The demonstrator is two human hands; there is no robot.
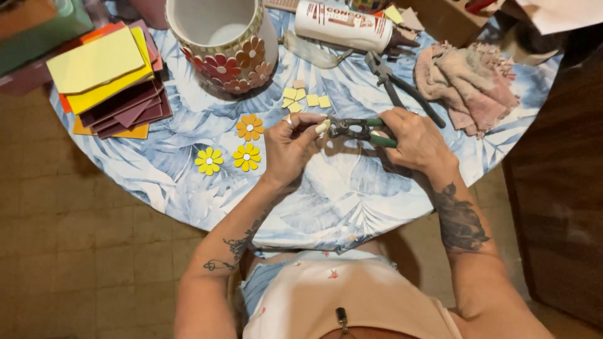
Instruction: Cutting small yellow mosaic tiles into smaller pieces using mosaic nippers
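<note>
Head view: my right hand [414, 139] grips green-handled tile nippers [359, 129] over the round table [188, 176]. My left hand [287, 149] pinches a small pale tile piece [323, 127] at their jaws. Yellow and orange mosaic flowers [239, 145] lie just left of it.

Round leaf-print table [188, 182]; brown tiled floor [81, 263]

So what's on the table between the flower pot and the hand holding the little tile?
In the head view, small pale yellow tile squares and an orange tile flower lie between the pot and the left hand.
</note>
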